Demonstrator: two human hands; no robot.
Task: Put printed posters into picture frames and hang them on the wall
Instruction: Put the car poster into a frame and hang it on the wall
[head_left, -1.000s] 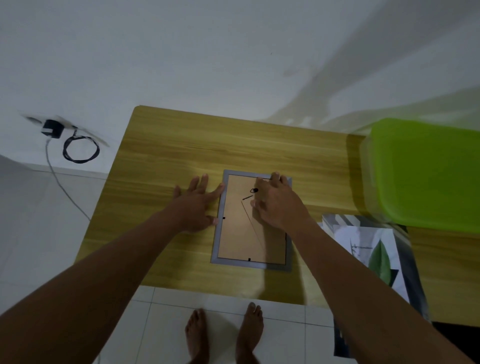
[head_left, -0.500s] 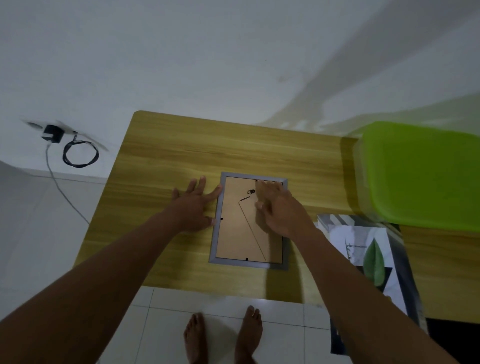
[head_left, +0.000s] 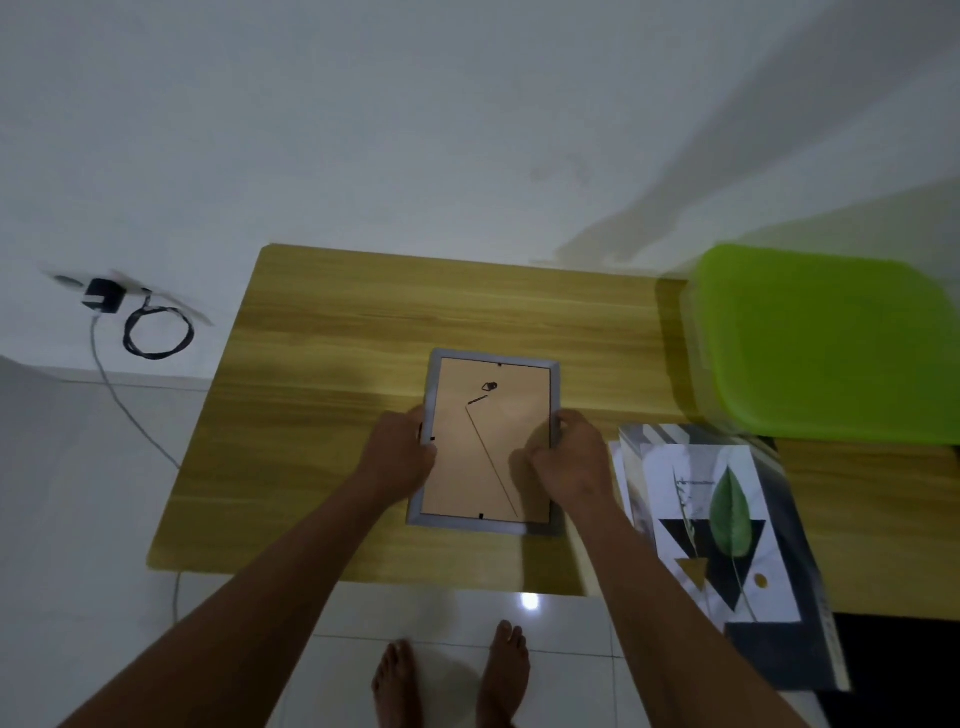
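A grey picture frame (head_left: 488, 358) lies face down on the wooden table (head_left: 322, 364), its brown backing board with a small hanger and stand facing up. My left hand (head_left: 397, 457) grips the frame's left edge, fingers curled round it. My right hand (head_left: 569, 457) grips the right edge, thumb on the backing board. To the right lies a stack of printed posters (head_left: 727, 519); the top one shows a green leaf over black triangles.
A bright green plastic box lid (head_left: 826, 348) sits at the table's right back. A black charger with a coiled cable (head_left: 156, 332) hangs on the white wall at left. My bare feet (head_left: 452, 675) stand on white floor tiles below the table's near edge.
Both hands have moved from lying flat near the frame's top to gripping its left and right edges at mid-height. The right hand left the hanger area.
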